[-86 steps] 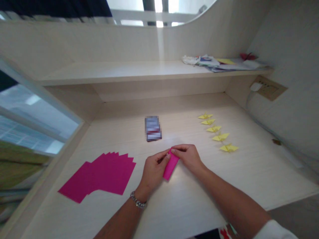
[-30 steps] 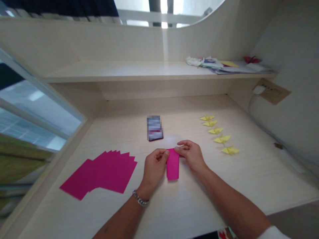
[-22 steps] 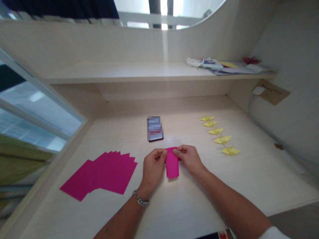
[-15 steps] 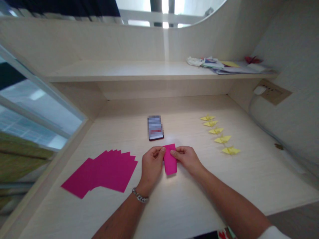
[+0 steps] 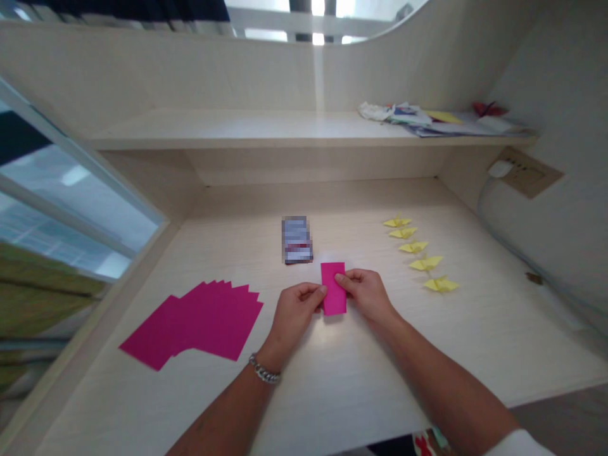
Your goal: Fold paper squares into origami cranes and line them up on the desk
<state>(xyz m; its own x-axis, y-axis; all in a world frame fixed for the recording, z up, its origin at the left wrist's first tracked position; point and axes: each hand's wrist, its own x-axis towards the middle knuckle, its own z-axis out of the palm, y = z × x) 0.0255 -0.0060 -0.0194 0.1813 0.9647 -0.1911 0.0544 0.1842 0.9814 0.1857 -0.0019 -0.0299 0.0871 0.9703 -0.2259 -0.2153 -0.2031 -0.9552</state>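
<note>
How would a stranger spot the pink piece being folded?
On the pale desk, just nearer than the phone, the left hand and right hand pinch a folded magenta paper. Unlike the fanned flat magenta sheets to its left, it is one narrow rectangle.

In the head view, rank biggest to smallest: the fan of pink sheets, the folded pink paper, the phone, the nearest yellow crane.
1. fan of pink sheets
2. folded pink paper and phone: alike, phone lies farther, so unranked
3. nearest yellow crane

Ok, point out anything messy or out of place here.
Only the papers on the shelf look jumbled. The pink sheets are fanned evenly, the yellow cranes sit in a row, the folded paper looks neat.
</note>
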